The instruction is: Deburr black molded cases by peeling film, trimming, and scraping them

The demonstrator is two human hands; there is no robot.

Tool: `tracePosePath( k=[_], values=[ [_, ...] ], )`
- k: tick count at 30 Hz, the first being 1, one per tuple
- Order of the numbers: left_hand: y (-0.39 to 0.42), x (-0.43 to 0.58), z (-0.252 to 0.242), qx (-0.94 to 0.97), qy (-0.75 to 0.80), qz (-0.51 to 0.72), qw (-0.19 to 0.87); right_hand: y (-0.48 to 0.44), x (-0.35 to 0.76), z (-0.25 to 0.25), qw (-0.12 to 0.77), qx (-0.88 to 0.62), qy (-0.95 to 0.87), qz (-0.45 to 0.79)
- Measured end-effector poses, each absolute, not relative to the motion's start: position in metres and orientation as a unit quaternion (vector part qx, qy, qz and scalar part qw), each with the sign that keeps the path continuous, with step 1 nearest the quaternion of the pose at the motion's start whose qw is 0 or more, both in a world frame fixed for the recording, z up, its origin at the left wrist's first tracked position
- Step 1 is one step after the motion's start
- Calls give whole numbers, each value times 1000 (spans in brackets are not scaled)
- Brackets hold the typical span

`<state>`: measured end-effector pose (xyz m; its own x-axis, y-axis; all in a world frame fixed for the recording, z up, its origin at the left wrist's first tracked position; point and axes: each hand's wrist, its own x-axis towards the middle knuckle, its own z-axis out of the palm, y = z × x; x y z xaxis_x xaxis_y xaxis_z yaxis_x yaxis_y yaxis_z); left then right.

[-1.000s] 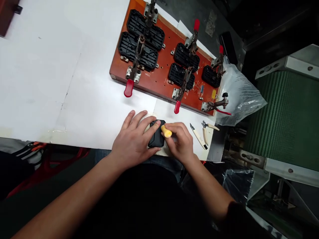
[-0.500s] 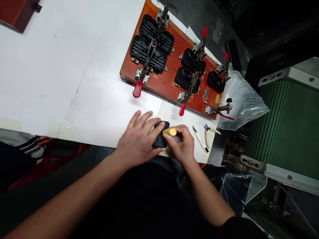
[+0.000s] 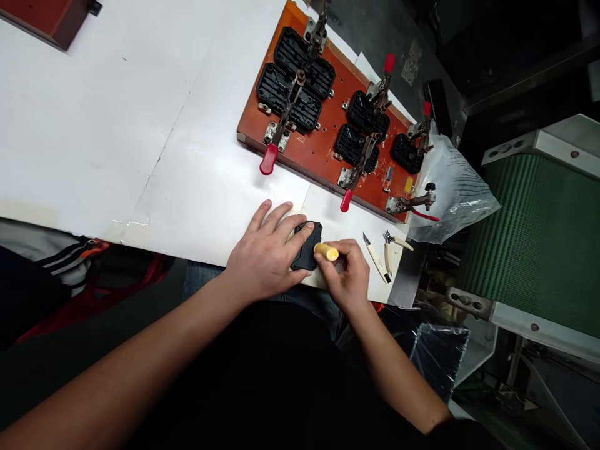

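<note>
A small black plastic part [image 3: 307, 249] lies on the white tabletop near its front edge. My left hand [image 3: 267, 253] rests flat on it with the fingers spread, thumb and forefinger over its left side. In my right hand [image 3: 349, 272] is a tool with a yellow handle [image 3: 327, 252], gripped between thumb and fingers at the part's right edge. The tool's working end is hidden beneath the handle and my fingers. To the right of that hand lie a craft knife [image 3: 377, 258] and a pair of cream-handled nippers [image 3: 391, 250].
A red-brown fixture board [image 3: 319, 147] with red-handled toggle clamps holds several black plastic parts behind my hands. A clear plastic bag [image 3: 457, 187] stands at its right end. Further right is a green ribbed belt [image 3: 539, 231]. Another red-brown block [image 3: 42, 19] sits at upper left.
The view has shifted slightly, so the board and table appear further right. The yellow handle has moved a little right and toward me along the part's edge. My left hand stays on the part.
</note>
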<state>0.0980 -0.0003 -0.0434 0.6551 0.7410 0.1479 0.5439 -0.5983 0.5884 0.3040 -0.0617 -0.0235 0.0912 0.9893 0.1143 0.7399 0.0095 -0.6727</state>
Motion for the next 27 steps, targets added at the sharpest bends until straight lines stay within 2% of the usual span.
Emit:
tracePosePath(
  k=[7, 13, 16, 27],
  values=[
    [-3, 99, -47, 872, 374, 203, 243, -54, 306, -25, 314, -665, -655, 177],
    [-2, 100, -46, 876, 366, 195, 246, -74, 313, -26, 294, -666, -643, 238],
    [-2, 100, -45, 879, 371, 187, 236, -66, 314, -26, 294, -658, -664, 202],
    [-3, 102, -44, 886, 368, 173, 222, -82, 311, -17, 250, -575, -745, 227]
  ],
)
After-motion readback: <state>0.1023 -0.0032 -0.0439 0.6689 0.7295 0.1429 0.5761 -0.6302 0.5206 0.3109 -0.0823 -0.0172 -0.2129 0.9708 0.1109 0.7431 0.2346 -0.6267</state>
